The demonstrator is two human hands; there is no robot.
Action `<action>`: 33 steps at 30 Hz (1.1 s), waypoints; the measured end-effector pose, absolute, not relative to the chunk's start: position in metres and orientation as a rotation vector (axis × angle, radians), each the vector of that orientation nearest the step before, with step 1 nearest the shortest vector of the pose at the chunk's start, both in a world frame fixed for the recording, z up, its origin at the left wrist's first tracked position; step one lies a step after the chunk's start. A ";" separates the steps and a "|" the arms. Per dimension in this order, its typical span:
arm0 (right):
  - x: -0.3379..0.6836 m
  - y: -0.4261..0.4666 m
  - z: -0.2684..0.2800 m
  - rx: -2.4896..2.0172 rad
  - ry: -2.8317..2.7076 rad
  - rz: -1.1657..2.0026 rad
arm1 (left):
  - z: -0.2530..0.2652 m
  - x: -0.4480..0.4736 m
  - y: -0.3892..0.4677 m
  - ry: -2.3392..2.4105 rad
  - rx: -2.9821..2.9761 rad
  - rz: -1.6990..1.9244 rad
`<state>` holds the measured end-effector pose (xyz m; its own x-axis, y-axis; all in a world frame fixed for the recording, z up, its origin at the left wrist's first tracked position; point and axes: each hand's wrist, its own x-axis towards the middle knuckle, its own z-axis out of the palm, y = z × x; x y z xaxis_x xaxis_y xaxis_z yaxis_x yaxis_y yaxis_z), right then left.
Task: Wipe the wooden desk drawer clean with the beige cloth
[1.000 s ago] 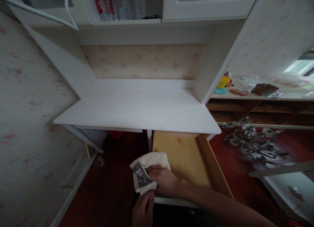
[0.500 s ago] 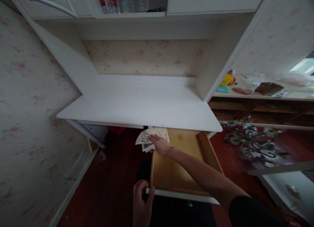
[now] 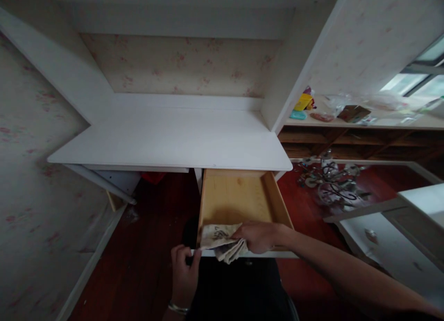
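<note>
A pale cloth [image 3: 219, 237] with dark printing lies bunched over the front edge of a pulled-out wooden drawer [image 3: 236, 196]. My right hand [image 3: 261, 236] is closed on the cloth and presses it against the inside of the drawer's front panel; part of the cloth hangs over the outside. At the front left corner of the drawer, my left hand [image 3: 184, 268] grips the white front panel between thumb and fingers. The drawer holds nothing else that I can see. It extends from under a white desk [image 3: 166, 140].
A chandelier-like metal fixture [image 3: 333, 180] rests on the red floor to the right. Behind it, a low shelf unit [image 3: 381, 122] bears plastic bags and a small box. A white cabinet [image 3: 367, 237] stands at the right. Flowered wallpaper [image 3: 31, 173] covers the left wall.
My right hand has brought the cloth from the drawer's left side near the desk to its front edge. My left hand stays at the front corner. The view has shifted right and down.
</note>
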<state>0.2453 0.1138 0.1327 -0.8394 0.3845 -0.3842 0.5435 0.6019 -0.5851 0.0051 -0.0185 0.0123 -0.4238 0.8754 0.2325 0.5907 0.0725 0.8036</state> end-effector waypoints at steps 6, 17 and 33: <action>0.346 0.097 0.153 1.092 2.457 -0.997 | 0.024 0.008 -0.011 2.001 1.499 1.213; 0.400 0.061 0.154 1.601 2.601 -0.437 | 0.035 0.012 -0.008 1.984 1.385 0.925; 0.390 0.240 0.066 1.416 2.653 -0.137 | 0.029 0.008 -0.003 2.052 1.291 0.852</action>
